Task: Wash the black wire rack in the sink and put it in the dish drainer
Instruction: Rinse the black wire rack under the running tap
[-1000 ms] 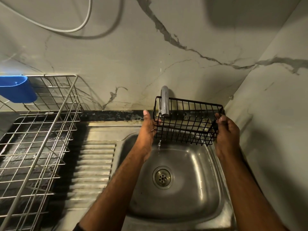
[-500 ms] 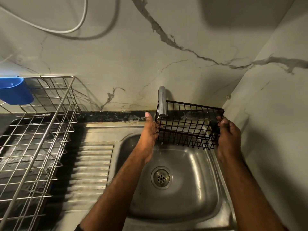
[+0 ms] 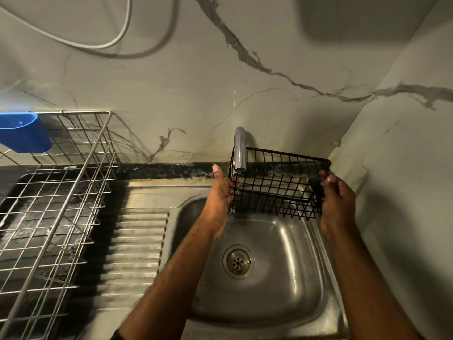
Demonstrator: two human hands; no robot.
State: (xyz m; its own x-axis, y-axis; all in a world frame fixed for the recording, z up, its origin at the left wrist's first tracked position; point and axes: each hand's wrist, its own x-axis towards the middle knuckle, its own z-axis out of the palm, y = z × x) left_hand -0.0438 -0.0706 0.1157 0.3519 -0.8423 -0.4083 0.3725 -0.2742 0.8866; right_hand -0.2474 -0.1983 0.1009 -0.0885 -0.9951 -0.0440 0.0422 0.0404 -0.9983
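The black wire rack (image 3: 277,185) hangs above the back of the steel sink (image 3: 289,278), its left end under the chrome tap (image 3: 239,153). My left hand (image 3: 219,192) holds the rack's left end, thumb pointing up and fingers curled round the wires. My right hand (image 3: 337,200) grips the right end. A thin stream of water falls from the rack's lower left corner into the basin. The metal dish drainer (image 3: 56,197) stands on the counter at the left.
A ribbed draining board (image 3: 137,251) lies between the drainer and the sink. A blue plastic cup (image 3: 23,132) hangs on the drainer's back rim. Marble walls close off the back and the right side. A white cable (image 3: 122,33) loops on the wall above.
The rack has tilted a little, its near side dipping lower, and stays under the tap. Water again runs off its left corner. Both hands keep their hold.
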